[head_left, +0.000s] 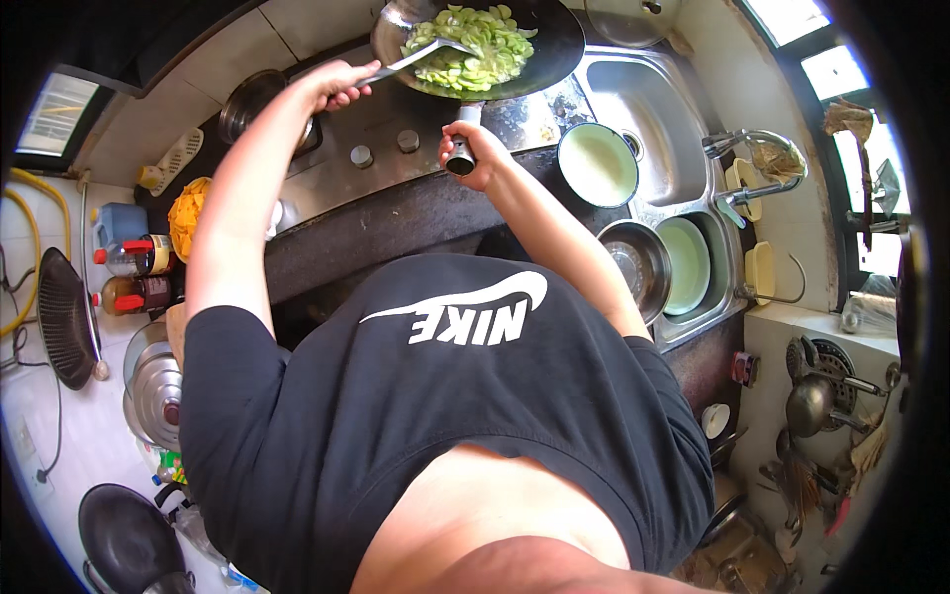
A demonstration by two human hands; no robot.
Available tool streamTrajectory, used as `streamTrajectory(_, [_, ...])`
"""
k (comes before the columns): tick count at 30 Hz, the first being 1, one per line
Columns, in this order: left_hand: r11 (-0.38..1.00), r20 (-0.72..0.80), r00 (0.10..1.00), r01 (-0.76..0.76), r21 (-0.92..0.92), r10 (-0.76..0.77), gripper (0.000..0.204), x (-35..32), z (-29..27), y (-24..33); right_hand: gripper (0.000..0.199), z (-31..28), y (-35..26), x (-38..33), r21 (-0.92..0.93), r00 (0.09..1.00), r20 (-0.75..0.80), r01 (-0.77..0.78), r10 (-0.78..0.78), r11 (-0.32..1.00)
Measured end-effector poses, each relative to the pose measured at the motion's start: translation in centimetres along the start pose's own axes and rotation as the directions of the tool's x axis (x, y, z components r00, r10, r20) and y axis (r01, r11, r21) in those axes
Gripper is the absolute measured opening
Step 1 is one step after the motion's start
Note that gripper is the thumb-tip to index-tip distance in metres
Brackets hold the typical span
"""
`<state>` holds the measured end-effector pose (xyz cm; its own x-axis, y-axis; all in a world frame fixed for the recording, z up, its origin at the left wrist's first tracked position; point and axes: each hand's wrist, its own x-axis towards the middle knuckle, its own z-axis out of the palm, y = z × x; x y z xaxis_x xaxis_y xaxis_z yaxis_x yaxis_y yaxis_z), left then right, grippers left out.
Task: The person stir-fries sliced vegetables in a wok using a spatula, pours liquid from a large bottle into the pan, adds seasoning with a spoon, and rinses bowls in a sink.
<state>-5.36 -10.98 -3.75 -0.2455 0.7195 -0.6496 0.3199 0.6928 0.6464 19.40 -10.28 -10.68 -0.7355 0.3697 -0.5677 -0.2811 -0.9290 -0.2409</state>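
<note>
A dark wok [556, 54] sits at the far side of the stove, with a heap of thin pale-green vegetable slices [482, 49] in it. My left hand [341, 86] is closed round the handle of a metal spatula [408, 60], whose blade rests among the slices. The wok's handle [461, 158] points toward me, and my right hand [485, 156] grips it near its end. Just right of that hand stands a white enamel basin [598, 166] with a dark rim.
A double steel sink [653, 94] with a faucet [757, 148] lies to the right, holding a pale green basin [685, 267]. A steel bowl [633, 259] stands beside it. Sauce bottles [139, 295] line the left, and a lidded pot [252, 104] is behind my left arm.
</note>
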Motion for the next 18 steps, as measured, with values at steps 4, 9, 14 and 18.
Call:
streamTrajectory(4, [0.546, -0.133, 0.855, -0.193, 0.815, 0.501, 0.028, -2.7, -2.8, 6.4, 0.009, -0.1, 0.1, -0.2, -0.023, 0.998, 0.013, 0.056, -0.055, 0.998])
streamTrajectory(9, [-0.29, 0.021, 0.786, 0.203, 0.935, 0.618, 0.016, -10.1, -1.6, 14.4, 0.01, 0.1, -0.1, -0.5, -0.026, 0.998, -0.006, 0.064, -0.064, 0.998])
streamTrajectory(14, [-0.435, 0.065, 0.787, 0.267, 0.86, 0.613, 0.012, -5.2, -2.6, 14.0, 0.009, -0.2, 0.1, 0.0, -0.038, 0.996, -0.001, 0.088, -0.088, 0.995])
streamTrajectory(18, [-0.258, 0.102, 0.657, 0.145, 0.955, 0.747, 0.025, 1.2, -1.9, 11.9, 0.009, 0.0, 0.3, -0.3, -0.021, 0.996, -0.01, 0.086, -0.086, 0.996])
